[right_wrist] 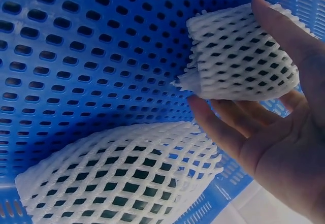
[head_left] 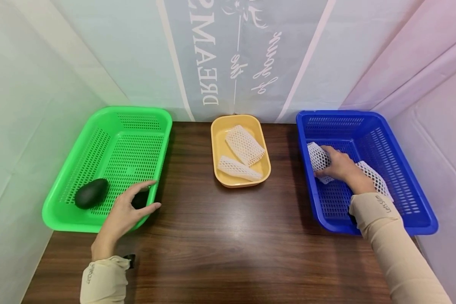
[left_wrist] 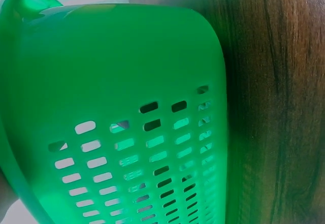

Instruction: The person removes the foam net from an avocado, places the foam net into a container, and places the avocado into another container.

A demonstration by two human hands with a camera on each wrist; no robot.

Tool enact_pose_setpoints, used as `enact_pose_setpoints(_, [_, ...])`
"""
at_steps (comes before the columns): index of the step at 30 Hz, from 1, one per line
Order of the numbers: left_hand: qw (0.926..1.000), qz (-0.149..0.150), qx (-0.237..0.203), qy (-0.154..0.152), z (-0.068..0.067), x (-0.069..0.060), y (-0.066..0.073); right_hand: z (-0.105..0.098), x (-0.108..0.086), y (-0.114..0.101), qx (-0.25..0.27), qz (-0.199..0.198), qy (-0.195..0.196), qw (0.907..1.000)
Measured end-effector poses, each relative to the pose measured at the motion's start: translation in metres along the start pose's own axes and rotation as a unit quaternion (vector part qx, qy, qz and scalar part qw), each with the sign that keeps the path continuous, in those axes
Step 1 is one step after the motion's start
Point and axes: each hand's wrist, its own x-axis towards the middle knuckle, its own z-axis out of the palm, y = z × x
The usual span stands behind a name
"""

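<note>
Fingers (head_left: 138, 187) of the left hand (head_left: 121, 213) spread about one of two smooth dark fruits (head_left: 140, 199) at the right edge of the green basket (head_left: 129, 152). By the left edge of the blue basket (head_left: 387, 139), the right hand (right_wrist: 284, 148) grasps one of two netted fruits (right_wrist: 244, 56). Only the head view shows two foam nets (head_left: 245, 145) in the yellow tray (head_left: 218, 141).

You hold a netted fruit (right_wrist: 246, 56), a dark, rounded form sheathed in white open foam mesh with a frayed rim, near the left wall of the blue basket (head_left: 418, 223). Between the thumb and fingers of your left hand (head_left: 122, 213) shows a bare black fruit (head_left: 139, 199), partly hidden, beside the right wall of the green basket (head_left: 131, 156).
</note>
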Motion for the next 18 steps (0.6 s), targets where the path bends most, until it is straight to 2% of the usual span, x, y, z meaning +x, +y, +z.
enact_pose_setpoints(18, [1.0, -0.001, -0.003, 0.003, 0.001, 0.0011, -0.0011, 0.0035, -0.001, -0.0034, 0.01, 0.003, 0.015, 0.9998])
